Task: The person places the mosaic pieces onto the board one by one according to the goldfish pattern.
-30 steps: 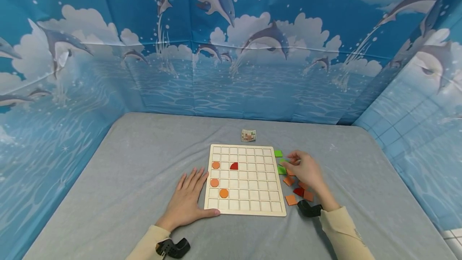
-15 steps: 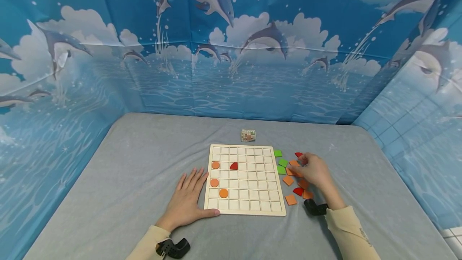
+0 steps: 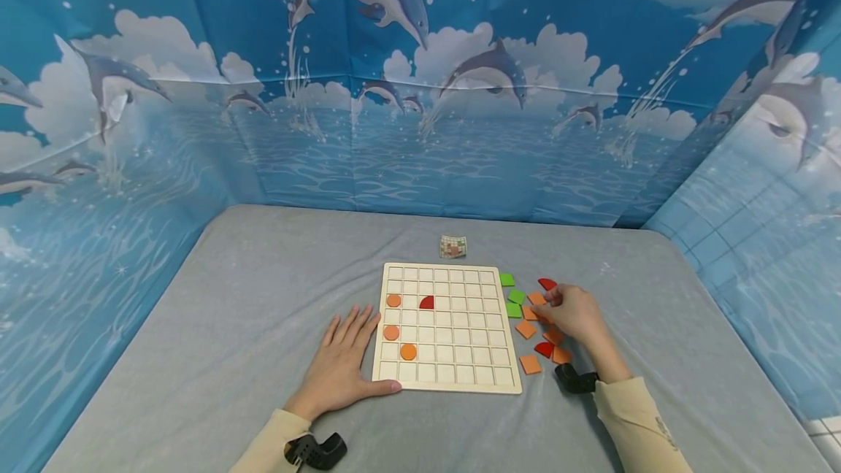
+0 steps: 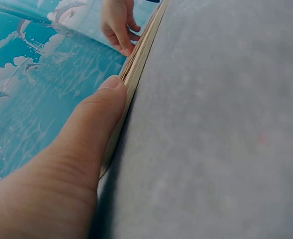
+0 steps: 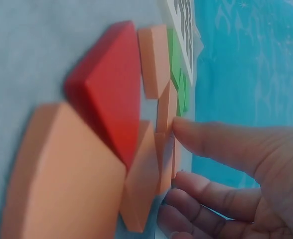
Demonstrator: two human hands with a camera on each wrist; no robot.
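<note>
My left hand (image 3: pixel 342 367) lies with spread, straight fingers at the left edge of the wooden grid board (image 3: pixel 482 371). Its thumb (image 4: pixel 99 107) rests along the board's near side. On the board sit several orange discs (image 3: pixel 408 352) and one red quarter-circle (image 3: pixel 427 303). Off the board's right side, my right hand (image 3: pixel 578 312) hovers low over loose orange square tiles (image 3: pixel 525 329). In the right wrist view its thumb (image 5: pixel 206 139) and bent forefinger stand apart, an orange tile (image 5: pixel 177 158) showing between them; whether they pinch it is unclear.
Green square tiles (image 3: pixel 516 298) lie along the board's right edge. Two loose red quarter-circles (image 3: pixel 546 284) lie among the tiles. A small printed card (image 3: pixel 453 247) is beyond the board. Grey cloth (image 3: pixel 276 276) covers the table, and a dolphin-print curtain (image 3: pixel 394 166) encloses it.
My right hand has drawn back to the right from the green tiles, uncovering orange tiles and a red quarter-circle. In the last half second it barely moved. The left hand stays put.
</note>
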